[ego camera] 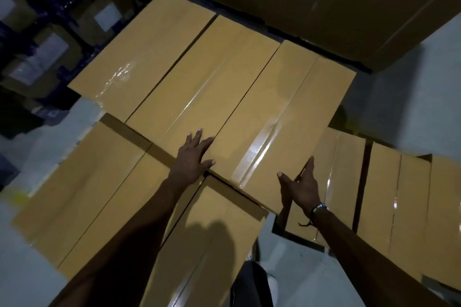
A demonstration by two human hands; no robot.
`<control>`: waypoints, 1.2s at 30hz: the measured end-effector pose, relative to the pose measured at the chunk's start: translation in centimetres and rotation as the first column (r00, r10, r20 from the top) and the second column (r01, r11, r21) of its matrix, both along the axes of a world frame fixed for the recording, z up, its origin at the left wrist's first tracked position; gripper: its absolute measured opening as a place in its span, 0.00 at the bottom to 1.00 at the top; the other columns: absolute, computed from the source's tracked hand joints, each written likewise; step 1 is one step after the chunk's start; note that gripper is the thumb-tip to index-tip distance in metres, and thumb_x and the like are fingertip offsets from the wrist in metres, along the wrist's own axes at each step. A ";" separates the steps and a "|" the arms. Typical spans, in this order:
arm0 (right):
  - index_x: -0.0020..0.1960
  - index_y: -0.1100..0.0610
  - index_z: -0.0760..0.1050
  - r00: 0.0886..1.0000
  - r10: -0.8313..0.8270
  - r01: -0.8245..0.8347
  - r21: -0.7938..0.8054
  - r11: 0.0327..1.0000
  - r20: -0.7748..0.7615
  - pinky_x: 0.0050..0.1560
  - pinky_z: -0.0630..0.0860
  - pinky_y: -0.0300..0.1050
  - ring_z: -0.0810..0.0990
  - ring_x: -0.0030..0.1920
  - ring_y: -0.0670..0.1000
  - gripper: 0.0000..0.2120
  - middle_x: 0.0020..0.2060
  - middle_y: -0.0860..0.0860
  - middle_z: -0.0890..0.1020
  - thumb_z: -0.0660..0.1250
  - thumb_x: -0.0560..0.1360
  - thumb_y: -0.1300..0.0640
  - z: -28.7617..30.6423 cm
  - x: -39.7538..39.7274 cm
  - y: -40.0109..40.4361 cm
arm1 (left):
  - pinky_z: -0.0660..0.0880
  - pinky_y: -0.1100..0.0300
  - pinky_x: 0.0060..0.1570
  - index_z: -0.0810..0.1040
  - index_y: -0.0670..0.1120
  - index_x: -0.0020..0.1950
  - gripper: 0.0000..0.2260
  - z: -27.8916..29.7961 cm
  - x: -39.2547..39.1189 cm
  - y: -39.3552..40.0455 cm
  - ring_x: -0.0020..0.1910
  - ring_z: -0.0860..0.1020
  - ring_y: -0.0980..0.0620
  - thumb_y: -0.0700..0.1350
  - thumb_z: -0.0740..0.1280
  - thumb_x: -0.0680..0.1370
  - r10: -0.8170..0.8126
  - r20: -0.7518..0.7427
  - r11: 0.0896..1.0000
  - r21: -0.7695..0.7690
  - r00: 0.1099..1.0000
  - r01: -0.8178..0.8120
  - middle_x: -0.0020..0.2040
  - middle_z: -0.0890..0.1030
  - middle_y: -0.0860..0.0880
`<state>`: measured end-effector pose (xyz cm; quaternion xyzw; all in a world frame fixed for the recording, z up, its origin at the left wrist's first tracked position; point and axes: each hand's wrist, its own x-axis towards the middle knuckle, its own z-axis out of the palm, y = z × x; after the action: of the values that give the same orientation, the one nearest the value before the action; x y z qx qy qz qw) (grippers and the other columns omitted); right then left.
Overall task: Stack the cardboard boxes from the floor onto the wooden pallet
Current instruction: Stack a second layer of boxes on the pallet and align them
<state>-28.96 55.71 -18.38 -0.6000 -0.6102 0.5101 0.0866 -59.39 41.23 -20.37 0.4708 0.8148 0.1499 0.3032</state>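
Observation:
Three long tan cardboard boxes lie side by side in front of me, sealed with shiny tape: a far left box (147,55), a middle box (199,77) and a right box (282,112). My left hand (194,157) rests flat with straight fingers on the near end, across the seam between the middle and right boxes. My right hand (303,185) is open, its fingers along the right box's near right corner. Lower boxes (82,187) lie crosswise under my arms. The pallet is hidden.
More tan boxes (399,197) stand at the right on the grey floor (404,104). A big cardboard stack (324,0) rises behind. Dark blue racking (50,15) with labelled cartons fills the left. A shoe (270,281) and dark trouser leg show at the bottom.

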 end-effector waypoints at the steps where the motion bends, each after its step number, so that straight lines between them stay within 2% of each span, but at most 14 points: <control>1: 0.83 0.52 0.43 1.000 0.011 -0.011 0.003 1.000 -0.007 0.68 0.73 0.55 0.75 0.68 0.59 0.54 0.72 0.54 0.74 0.79 0.73 0.52 -0.2 0.1 -0.4 | 0.52 0.32 0.79 0.59 0.55 0.84 0.38 0.3 -0.2 -0.6 0.84 0.43 0.40 0.57 0.73 0.78 -0.014 0.027 1.000 -0.009 1.000 0.014 0.86 0.46 0.48; 3: 0.83 0.52 0.38 1.000 0.020 -0.020 -0.019 1.000 -0.013 0.73 0.70 0.56 0.71 0.72 0.59 0.60 0.76 0.54 0.69 0.81 0.70 0.50 -0.6 0.3 -1.0 | 0.50 0.32 0.80 0.56 0.54 0.85 0.46 0.7 -0.6 -1.4 0.84 0.40 0.41 0.54 0.79 0.74 -0.067 0.092 0.997 -0.044 0.994 0.071 0.86 0.44 0.48; 5: 0.83 0.52 0.33 0.999 0.031 -0.032 -0.021 0.999 -0.030 0.77 0.64 0.54 0.64 0.77 0.57 0.68 0.81 0.53 0.61 0.84 0.66 0.47 -1.1 0.5 -1.9 | 0.49 0.37 0.80 0.54 0.55 0.85 0.52 1.0 -1.1 -1.6 0.83 0.39 0.43 0.47 0.82 0.70 -0.129 0.099 0.988 -0.073 0.987 0.136 0.86 0.42 0.49; 8: 0.81 0.48 0.29 0.997 0.062 -0.062 0.007 0.998 -0.039 0.80 0.58 0.54 0.55 0.81 0.53 0.80 0.83 0.50 0.50 0.87 0.54 0.38 -1.7 0.5 -3.4 | 0.55 0.40 0.81 0.52 0.57 0.85 0.54 0.8 -1.2 -2.2 0.84 0.40 0.45 0.32 0.80 0.69 -0.176 0.008 0.982 -0.073 0.984 0.176 0.86 0.42 0.52; 10: 0.80 0.47 0.27 0.996 0.077 -0.076 0.037 0.996 -0.033 0.81 0.55 0.55 0.50 0.82 0.52 0.84 0.84 0.48 0.45 0.86 0.48 0.34 -2.3 0.4 -4.2 | 0.62 0.39 0.79 0.53 0.58 0.85 0.53 0.4 -1.3 -2.8 0.84 0.43 0.46 0.28 0.76 0.71 -0.204 -0.080 0.979 -0.027 0.976 0.202 0.86 0.43 0.53; 13: 0.80 0.47 0.27 0.996 0.087 -0.085 0.094 0.992 -0.017 0.82 0.53 0.56 0.48 0.82 0.52 0.85 0.83 0.48 0.43 0.86 0.46 0.32 -3.0 0.2 -4.5 | 0.72 0.39 0.73 0.55 0.58 0.85 0.47 -0.1 -1.7 -3.5 0.84 0.50 0.45 0.29 0.72 0.74 -0.251 -0.251 0.962 0.039 0.935 0.269 0.86 0.48 0.51; 17: 0.81 0.49 0.28 0.997 0.076 -0.073 0.111 0.991 -0.023 0.81 0.51 0.50 0.46 0.82 0.49 0.84 0.83 0.47 0.41 0.87 0.48 0.36 -3.4 0.3 -4.4 | 0.83 0.40 0.55 0.58 0.56 0.84 0.43 -0.3 -1.9 -3.4 0.82 0.60 0.41 0.31 0.72 0.76 -0.288 -0.417 0.941 0.042 0.862 0.335 0.85 0.55 0.48; 20: 0.81 0.48 0.29 0.997 0.067 -0.063 0.128 0.990 -0.030 0.82 0.52 0.53 0.46 0.82 0.49 0.84 0.83 0.47 0.42 0.87 0.47 0.35 -3.5 0.2 -4.5 | 0.85 0.42 0.47 0.57 0.57 0.84 0.42 -0.5 -2.3 -3.3 0.82 0.59 0.42 0.32 0.72 0.77 -0.305 -0.470 0.938 0.005 0.829 0.348 0.85 0.55 0.51; 24: 0.82 0.49 0.29 0.997 0.073 -0.068 0.143 0.987 -0.027 0.82 0.52 0.54 0.45 0.82 0.49 0.84 0.83 0.48 0.42 0.87 0.48 0.37 -3.6 0.1 -4.5 | 0.82 0.49 0.43 0.57 0.58 0.84 0.40 -0.6 -2.4 -2.9 0.83 0.56 0.44 0.33 0.69 0.79 -0.306 -0.505 0.939 -0.018 0.807 0.345 0.86 0.53 0.53; 26: 0.82 0.50 0.30 0.997 0.076 -0.072 0.148 0.986 -0.018 0.82 0.53 0.55 0.46 0.82 0.50 0.84 0.84 0.48 0.42 0.86 0.47 0.36 -3.6 0.1 -4.5 | 0.82 0.50 0.42 0.59 0.57 0.83 0.40 -0.7 -2.1 -2.6 0.83 0.57 0.45 0.32 0.70 0.78 -0.283 -0.516 0.946 -0.011 0.808 0.324 0.85 0.55 0.53; 31: 0.82 0.48 0.30 0.996 0.087 -0.082 0.165 0.983 -0.026 0.81 0.56 0.56 0.49 0.82 0.52 0.85 0.84 0.49 0.45 0.84 0.44 0.29 -3.8 0.4 -4.4 | 0.82 0.38 0.53 0.66 0.53 0.80 0.36 -1.0 -1.1 -2.1 0.82 0.61 0.44 0.30 0.71 0.76 -0.215 -0.467 0.959 0.067 0.858 0.276 0.83 0.61 0.52; 36: 0.81 0.47 0.29 0.995 0.093 -0.086 0.166 0.982 -0.040 0.81 0.57 0.54 0.50 0.82 0.52 0.86 0.84 0.48 0.46 0.82 0.43 0.27 -3.6 0.5 -4.5 | 0.81 0.36 0.57 0.62 0.56 0.82 0.41 -0.8 -1.2 -2.1 0.81 0.62 0.42 0.32 0.74 0.75 -0.236 -0.428 0.955 0.065 0.872 0.290 0.83 0.61 0.52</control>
<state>-28.47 51.23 -22.03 -0.5504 -0.6742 0.4758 0.1271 -60.55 39.12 -21.19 0.6167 0.7775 0.0550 0.1100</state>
